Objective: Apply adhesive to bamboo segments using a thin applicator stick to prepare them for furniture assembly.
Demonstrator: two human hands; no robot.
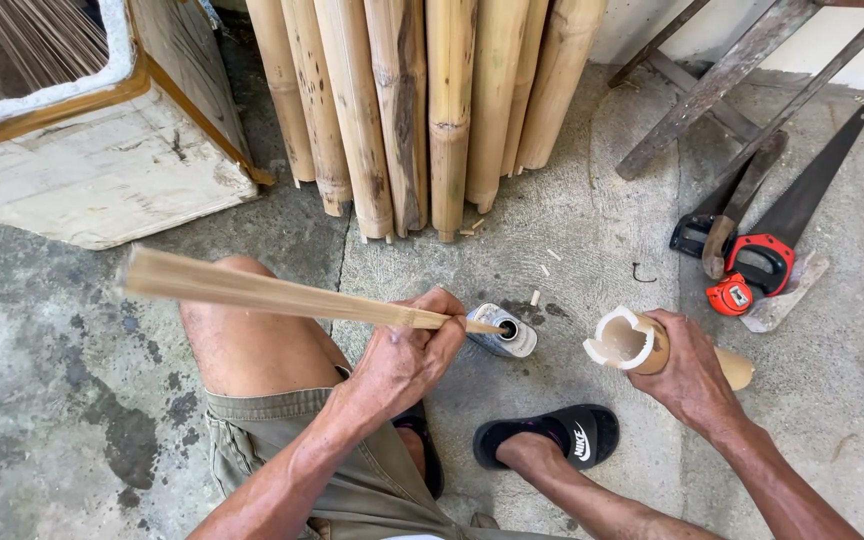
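Note:
My left hand [407,355] grips a long flat bamboo slat [252,290] near one end. The slat's tip pokes into the round opening of a small grey tin [504,333] lying on the concrete. The slat's far end points up to the left, blurred. My right hand [692,375] is wrapped around a short bamboo tube [632,340], whose notched open end faces the camera. The tube is a little right of the tin and not touching it.
Several split bamboo poles [422,110] lean at the back. A white box [92,170] stands back left. Two handsaws [782,220], a red tape measure [730,295] and wooden legs [712,90] lie right. My foot in a black sandal [552,435] rests below.

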